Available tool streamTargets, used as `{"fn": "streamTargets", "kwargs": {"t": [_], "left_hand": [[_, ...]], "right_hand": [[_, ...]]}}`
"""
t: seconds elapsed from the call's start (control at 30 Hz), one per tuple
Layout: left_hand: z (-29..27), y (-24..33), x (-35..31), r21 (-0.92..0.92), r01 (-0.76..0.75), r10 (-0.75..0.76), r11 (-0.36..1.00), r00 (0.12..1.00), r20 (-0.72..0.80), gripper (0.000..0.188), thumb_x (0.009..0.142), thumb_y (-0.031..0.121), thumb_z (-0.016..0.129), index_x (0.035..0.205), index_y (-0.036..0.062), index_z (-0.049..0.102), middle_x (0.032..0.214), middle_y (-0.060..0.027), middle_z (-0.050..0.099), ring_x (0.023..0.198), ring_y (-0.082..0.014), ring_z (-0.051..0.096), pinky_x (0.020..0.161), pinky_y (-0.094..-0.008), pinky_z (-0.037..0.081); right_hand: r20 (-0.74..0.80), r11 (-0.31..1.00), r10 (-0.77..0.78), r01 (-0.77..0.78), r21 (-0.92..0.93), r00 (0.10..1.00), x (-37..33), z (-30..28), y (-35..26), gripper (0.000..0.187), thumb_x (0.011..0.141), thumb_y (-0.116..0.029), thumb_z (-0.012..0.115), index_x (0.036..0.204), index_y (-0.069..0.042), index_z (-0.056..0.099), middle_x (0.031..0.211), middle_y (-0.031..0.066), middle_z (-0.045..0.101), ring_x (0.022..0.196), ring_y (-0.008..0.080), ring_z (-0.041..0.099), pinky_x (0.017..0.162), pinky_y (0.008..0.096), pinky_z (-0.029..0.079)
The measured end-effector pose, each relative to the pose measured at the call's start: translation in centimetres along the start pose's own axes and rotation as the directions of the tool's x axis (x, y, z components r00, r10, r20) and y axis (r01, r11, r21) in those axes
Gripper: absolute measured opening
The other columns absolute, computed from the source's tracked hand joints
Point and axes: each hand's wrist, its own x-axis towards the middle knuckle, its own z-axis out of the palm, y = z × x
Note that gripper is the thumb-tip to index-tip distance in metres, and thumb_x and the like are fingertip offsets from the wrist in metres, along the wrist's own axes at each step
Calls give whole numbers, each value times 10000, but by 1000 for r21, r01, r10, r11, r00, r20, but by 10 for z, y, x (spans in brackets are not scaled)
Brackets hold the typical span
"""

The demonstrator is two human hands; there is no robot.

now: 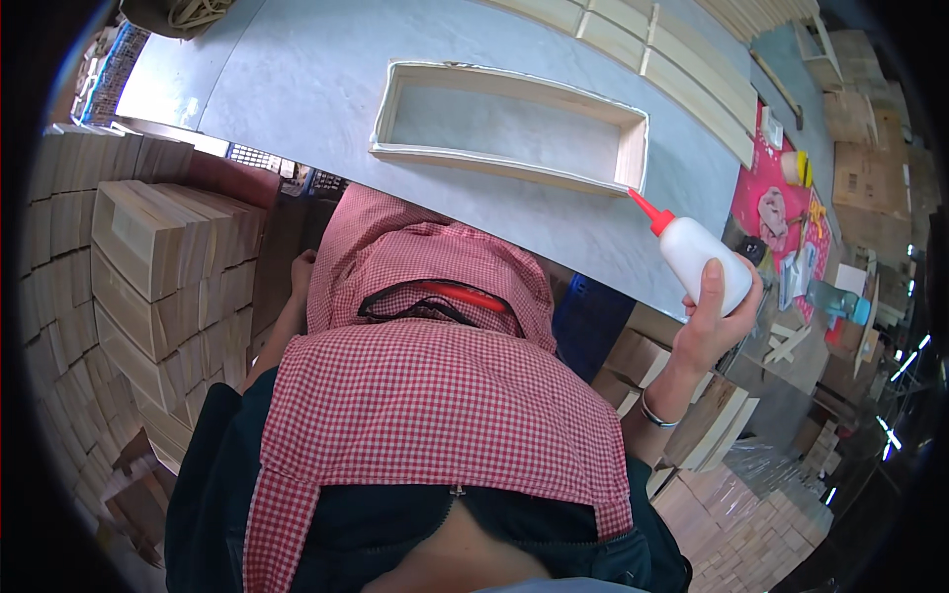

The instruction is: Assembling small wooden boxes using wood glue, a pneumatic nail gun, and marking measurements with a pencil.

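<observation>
My right hand (714,314) is closed around a white squeeze bottle (700,259) with a red pointed nozzle (650,211). The bottle is tilted, and its tip meets the near right corner of a shallow rectangular wooden frame (504,173). The frame lies on the grey tabletop, and the table surface shows through its middle. A white line runs along parts of its upper edges. My left hand (302,269) hangs low beside the red checked apron (445,395), below the table edge. Its fingers are mostly hidden.
Pale wooden boards (682,94) lie in rows at the table's far right. A container of thin strips (195,14) stands at the far left. Tall stacks of wooden pieces (148,277) rise at my left. Small items, including a clear bottle (835,299), crowd the right side.
</observation>
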Motion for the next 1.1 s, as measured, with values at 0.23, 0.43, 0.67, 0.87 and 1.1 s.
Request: {"fn": "streamTargets", "kwargs": {"t": [0.23, 0.43, 0.67, 0.87, 1.1], "left_hand": [[2, 30, -9, 74, -35, 36, 997, 999, -11, 279, 824, 259, 750, 907, -2, 699, 806, -84, 675, 712, -180, 538, 671, -319, 465], [-8, 35, -25, 85, -446, 443, 891, 895, 57, 379, 826, 360, 762, 952, 18, 658, 848, -114, 669, 742, -207, 543, 700, -349, 475], [-110, 140, 151, 407, -253, 311, 878, 947, -82, 374, 896, 385, 692, 931, 16, 646, 831, -123, 661, 734, -229, 552, 699, -373, 477], [-416, 405, 339, 727, -307, 617, 614, 761, -200, 346, 898, 352, 675, 980, 16, 680, 870, -149, 687, 741, -247, 590, 693, -377, 488], [-352, 739, 392, 916, -399, 865, 26, 469, 179, 333, 899, 313, 656, 1037, 17, 719, 914, -180, 718, 750, -268, 634, 686, -381, 502]], "right_hand": [[-85, 1000, -28, 28, 0, 996, 8, -9, 12, 398, 911, -299, 700, 1175, -24, 584, 962, 121, 632, 635, 116, 524, 484, 192, 405], [-351, 983, -69, 123, 134, 934, 47, -8, 60, 393, 898, -267, 705, 1153, -18, 540, 1008, 134, 600, 717, 187, 545, 586, 273, 478], [-514, 982, -162, 87, -167, 843, 183, -39, 121, 342, 818, -271, 736, 908, -53, 489, 883, 98, 553, 734, 230, 541, 697, 367, 507], [-341, 940, -57, -65, -336, 938, 286, -3, 153, 326, 799, -316, 719, 822, -21, 585, 834, 154, 641, 736, 303, 618, 713, 372, 529], [-84, 845, -101, 41, -533, 991, 278, -20, 155, 406, 878, -417, 619, 1016, -51, 728, 914, 157, 738, 823, 363, 689, 740, 415, 537]]}}
